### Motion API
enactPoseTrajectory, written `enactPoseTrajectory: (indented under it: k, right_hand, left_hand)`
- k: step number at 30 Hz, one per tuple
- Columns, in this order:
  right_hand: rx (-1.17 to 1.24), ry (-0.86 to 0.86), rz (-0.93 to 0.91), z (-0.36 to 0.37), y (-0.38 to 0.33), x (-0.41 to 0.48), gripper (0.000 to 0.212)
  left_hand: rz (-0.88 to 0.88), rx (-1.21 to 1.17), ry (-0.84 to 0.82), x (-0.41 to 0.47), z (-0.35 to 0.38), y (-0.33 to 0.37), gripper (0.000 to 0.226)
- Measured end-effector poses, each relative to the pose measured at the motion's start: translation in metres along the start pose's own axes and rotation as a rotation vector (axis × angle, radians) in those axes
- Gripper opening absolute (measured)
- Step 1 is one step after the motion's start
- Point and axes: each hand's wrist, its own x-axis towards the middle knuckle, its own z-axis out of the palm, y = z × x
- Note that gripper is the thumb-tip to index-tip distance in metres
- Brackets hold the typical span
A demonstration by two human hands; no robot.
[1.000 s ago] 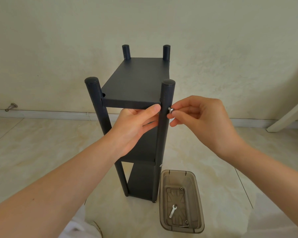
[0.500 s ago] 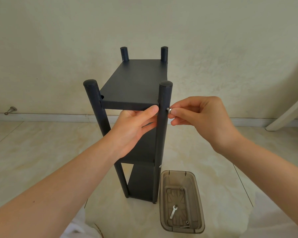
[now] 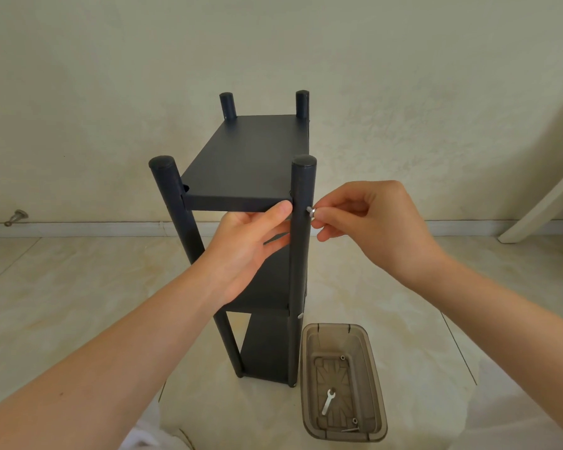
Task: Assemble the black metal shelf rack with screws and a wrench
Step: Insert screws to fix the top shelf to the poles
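Little had shifted in that last second: the right hand [image 3: 371,228] stayed beside the near right post [image 3: 301,271] of the black rack [image 3: 228,336], thumb and forefinger pinching a small silver screw [image 3: 312,212] against the post's side, just below the top shelf [image 3: 254,157]. Her left hand [image 3: 251,251] gripped that shelf's front edge, thumb in front, fingers underneath. On the floor [image 3: 62,287] by the rack's foot sat a brown tray [image 3: 376,368] holding the wrench [image 3: 328,401].

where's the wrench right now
The wrench lies flat inside the brown plastic tray on the floor, at the lower right of the head view, just right of the black rack's base.
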Motion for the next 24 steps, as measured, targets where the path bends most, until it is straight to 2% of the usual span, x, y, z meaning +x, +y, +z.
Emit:
enactPoseTrajectory:
  k: [3,14,16,20,24]
  right_hand:
    - [0.099,-0.029,0.055,-0.0023,-0.0017,0.0012,0.014]
    - [0.164,-0.103,0.073,-0.0064,0.0001,0.0047,0.017]
    - [0.117,-0.087,0.047,-0.0060,0.0005,0.0045,0.017]
    - [-0.133,0.002,-0.092,-0.0020,0.0003,0.0007,0.020]
    - [-0.043,0.035,-0.014,-0.0011,0.0044,0.0025,0.006]
  left_hand:
    - [-0.014,0.030,0.014,-0.0003,0.0026,0.0005,0.013]
    - [0.003,0.084,0.069,-0.0008,0.0046,-0.0022,0.013]
    - [0.000,0.089,0.070,-0.0005,0.0054,-0.0025,0.013]
    - [-0.001,0.082,0.089,0.0007,0.0049,-0.0039,0.019]
    - [-0.006,0.073,0.087,0.0012,0.0043,-0.0048,0.026]
